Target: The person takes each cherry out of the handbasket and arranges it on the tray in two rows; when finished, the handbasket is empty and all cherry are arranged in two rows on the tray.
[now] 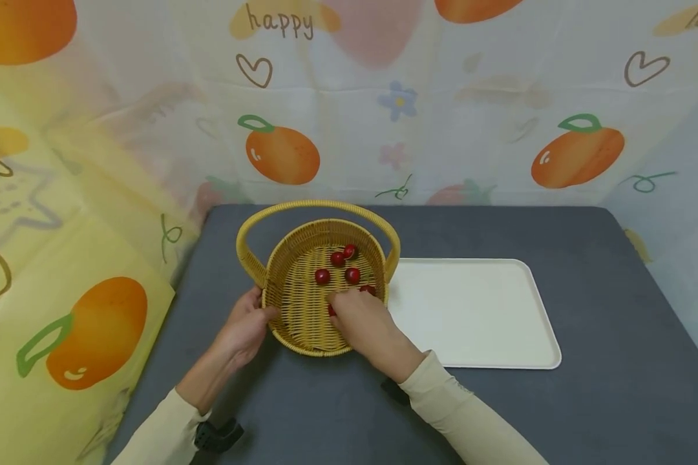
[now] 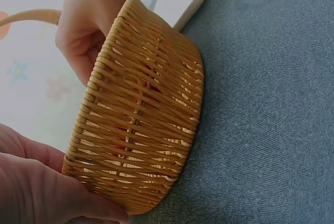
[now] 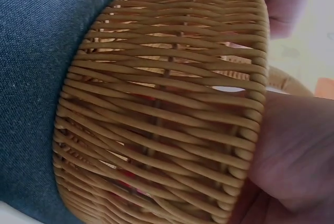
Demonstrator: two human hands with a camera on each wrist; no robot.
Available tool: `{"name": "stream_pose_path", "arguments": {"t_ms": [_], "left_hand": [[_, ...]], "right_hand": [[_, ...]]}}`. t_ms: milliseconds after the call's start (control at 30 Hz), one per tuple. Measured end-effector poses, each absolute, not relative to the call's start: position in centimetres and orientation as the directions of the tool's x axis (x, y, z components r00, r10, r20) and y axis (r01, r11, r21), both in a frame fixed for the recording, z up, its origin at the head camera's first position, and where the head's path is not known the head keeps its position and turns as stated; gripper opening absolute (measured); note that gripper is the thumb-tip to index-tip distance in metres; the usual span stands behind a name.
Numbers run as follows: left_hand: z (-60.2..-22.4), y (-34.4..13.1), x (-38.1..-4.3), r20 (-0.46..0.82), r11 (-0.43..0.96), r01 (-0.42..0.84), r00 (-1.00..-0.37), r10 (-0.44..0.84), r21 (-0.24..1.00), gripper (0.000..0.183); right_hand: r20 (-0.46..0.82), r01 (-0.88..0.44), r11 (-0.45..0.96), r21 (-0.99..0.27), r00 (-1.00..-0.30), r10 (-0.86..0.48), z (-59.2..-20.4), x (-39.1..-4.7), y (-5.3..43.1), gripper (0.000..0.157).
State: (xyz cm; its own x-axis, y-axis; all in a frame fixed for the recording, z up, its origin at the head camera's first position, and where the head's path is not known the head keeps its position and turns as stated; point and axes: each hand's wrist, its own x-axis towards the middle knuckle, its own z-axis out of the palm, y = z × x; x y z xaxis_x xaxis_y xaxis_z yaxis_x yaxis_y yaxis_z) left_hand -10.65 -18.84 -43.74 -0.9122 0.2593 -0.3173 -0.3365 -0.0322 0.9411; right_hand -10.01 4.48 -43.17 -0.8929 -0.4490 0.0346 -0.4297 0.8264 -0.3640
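A round yellow wicker basket (image 1: 293, 323) with a tall arched handle stands on the table. My left hand (image 1: 247, 326) grips its left side, thumb over the rim and the other fingers outside. Several dark red cherries (image 1: 322, 276) lie on the basket floor, mostly toward the right and back. My right hand (image 1: 363, 323) reaches over the front right rim with curled fingers, and a bit of red cherry (image 1: 331, 310) peeks out at the fingertips. Its fingertips are mostly hidden. Through the weave, the left wrist view shows patches of red.
A white rectangular tray (image 1: 477, 316) lies flat just right of the basket, partly behind the right hand. Dark grey cloth covers the table (image 1: 605, 323). A fruit-printed curtain (image 1: 442, 129) hangs behind and along the sides. A black strap (image 1: 218, 436) is on the left wrist.
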Motion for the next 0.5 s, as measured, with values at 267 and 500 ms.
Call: {"name": "stream_pose_path", "arguments": {"t_ms": [267,500], "left_hand": [[-43.7,-19.2,-10.3,-0.334,-0.037,-0.353,-0.91,0.246,0.935,0.069],[-43.7,-19.0,-10.5,-0.326,-0.043,-0.347,-0.912,0.25,0.937,0.074]], "right_hand": [[0.054,-0.432,0.832,-0.348,-0.895,-0.442,-43.6,-10.1,3.8,0.015],[0.05,-0.44,0.824,-0.358,-0.89,-0.454,-42.5,-9.9,3.9,0.006]]}}
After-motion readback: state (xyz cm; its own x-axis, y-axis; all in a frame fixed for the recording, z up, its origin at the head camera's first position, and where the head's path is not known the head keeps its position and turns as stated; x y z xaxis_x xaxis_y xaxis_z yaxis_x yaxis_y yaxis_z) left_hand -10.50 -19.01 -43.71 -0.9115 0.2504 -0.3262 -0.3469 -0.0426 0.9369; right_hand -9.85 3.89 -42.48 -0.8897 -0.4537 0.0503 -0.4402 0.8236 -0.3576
